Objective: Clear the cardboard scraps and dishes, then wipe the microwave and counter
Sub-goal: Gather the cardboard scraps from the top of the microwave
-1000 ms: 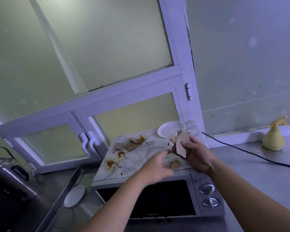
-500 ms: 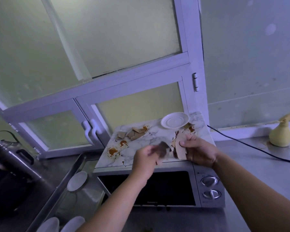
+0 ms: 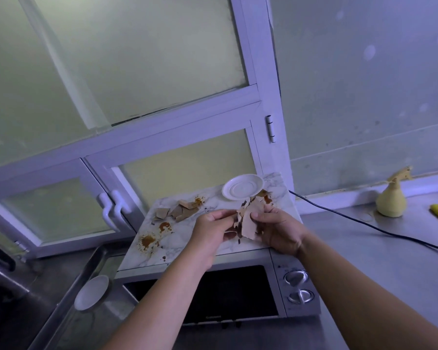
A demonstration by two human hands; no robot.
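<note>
Gripping cardboard scraps (image 3: 248, 223), left hand (image 3: 210, 233) and right hand (image 3: 278, 231) hover above the illegibly-labelled microwave (image 3: 228, 294).

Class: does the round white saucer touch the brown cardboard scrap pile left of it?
Apart. Head view: bare marbled top separates the round white saucer from the brown scrap pile.

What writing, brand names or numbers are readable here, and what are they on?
Nothing can be read for certain.
Microwave, bottom edge of door: a small brand mark, too blurred to read.
Panel above the dials: tiny marks, too small to read.
</note>
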